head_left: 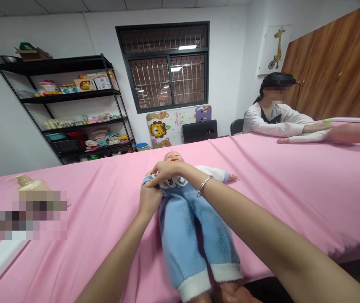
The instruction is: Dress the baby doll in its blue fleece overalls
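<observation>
A baby doll (174, 157) lies on its back on the pink sheet, head away from me. It wears fleecy blue trousers (183, 227) with white cuffs and a white top with a face print. At the doll's arm on my left, my left hand (151, 195) is closed on the sleeve (148, 179), which has a blue cuff. My right hand (165, 171) reaches across the doll's chest, its fingers closed on the same sleeve. The doll's small hand there is mostly hidden by my fingers. Its other arm (216, 173) stretches out to the right.
A pump bottle (31, 184) and a white device (3, 256) lie on the pink-covered table (98, 202) at left. Across the table at right, a person (270, 115) sits with another doll (350, 132). Behind stands a black shelf rack (69, 96).
</observation>
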A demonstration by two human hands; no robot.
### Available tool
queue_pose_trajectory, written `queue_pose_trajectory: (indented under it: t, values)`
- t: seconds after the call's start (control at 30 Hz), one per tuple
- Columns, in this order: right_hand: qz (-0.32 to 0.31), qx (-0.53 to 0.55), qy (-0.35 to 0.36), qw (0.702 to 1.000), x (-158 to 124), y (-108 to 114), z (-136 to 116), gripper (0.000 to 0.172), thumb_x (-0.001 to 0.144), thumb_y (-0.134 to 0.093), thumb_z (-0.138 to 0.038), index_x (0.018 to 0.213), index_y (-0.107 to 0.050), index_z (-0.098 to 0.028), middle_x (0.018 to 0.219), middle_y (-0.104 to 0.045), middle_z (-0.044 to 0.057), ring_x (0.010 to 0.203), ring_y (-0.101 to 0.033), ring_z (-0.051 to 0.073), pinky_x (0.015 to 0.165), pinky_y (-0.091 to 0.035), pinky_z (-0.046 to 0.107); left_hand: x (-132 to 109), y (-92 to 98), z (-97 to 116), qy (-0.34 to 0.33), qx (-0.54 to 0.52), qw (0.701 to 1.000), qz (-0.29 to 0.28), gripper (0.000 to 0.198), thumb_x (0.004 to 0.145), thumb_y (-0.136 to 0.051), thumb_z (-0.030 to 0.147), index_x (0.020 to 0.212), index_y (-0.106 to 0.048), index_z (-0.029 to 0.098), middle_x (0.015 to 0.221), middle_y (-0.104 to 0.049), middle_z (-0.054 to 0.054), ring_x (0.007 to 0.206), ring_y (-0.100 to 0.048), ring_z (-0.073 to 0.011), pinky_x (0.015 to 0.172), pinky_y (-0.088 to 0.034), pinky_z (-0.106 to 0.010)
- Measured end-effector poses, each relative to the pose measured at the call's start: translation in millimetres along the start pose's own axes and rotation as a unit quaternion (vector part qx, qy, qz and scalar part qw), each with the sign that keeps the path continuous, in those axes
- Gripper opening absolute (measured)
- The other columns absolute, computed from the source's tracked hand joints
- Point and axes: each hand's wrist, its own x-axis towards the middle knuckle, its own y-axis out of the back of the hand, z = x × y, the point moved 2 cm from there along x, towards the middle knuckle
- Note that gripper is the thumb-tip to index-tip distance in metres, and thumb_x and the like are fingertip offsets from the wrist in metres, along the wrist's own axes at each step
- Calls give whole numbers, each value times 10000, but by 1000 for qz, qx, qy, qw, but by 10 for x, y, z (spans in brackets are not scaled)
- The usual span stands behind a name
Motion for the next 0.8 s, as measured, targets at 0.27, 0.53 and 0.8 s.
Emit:
queue_pose_trajectory:
  t: [0.27, 0.53, 0.8]
  values:
    - [48, 362, -14, 931, 59, 56, 90, 458, 627, -688, -237, 1045, -516, -162, 664, -627, -10, 592, -577, 109, 569, -458, 204, -28, -13, 19, -39, 35, 994, -93, 150, 587, -446, 89, 714, -475, 164, 696, -531, 5, 662, -488, -135, 626, -407, -255]
    - [261, 359, -68, 893, 388, -139, 459, 426, 708, -638, -310, 1073, -496, -143, 1019, -593, 84, 784, -577, 109, 618, -440, 179, 116, 267, -73, 14, -278, 959, -53, 216, 572, -539, 169, 778, -476, 172, 877, -532, -25, 780, -515, -148, 640, -446, -257]
    - [183, 197, -92, 959, 222, -143, 639, 418, 805, -446, -468, 853, -597, -82, 678, -636, 81, 506, -522, 98, 488, -376, 197, 151, 489, -931, 389, -241, 873, 168, 242, 689, -501, 290, 878, -382, 196, 914, -529, -58, 767, -579, -169, 622, -518, -338]
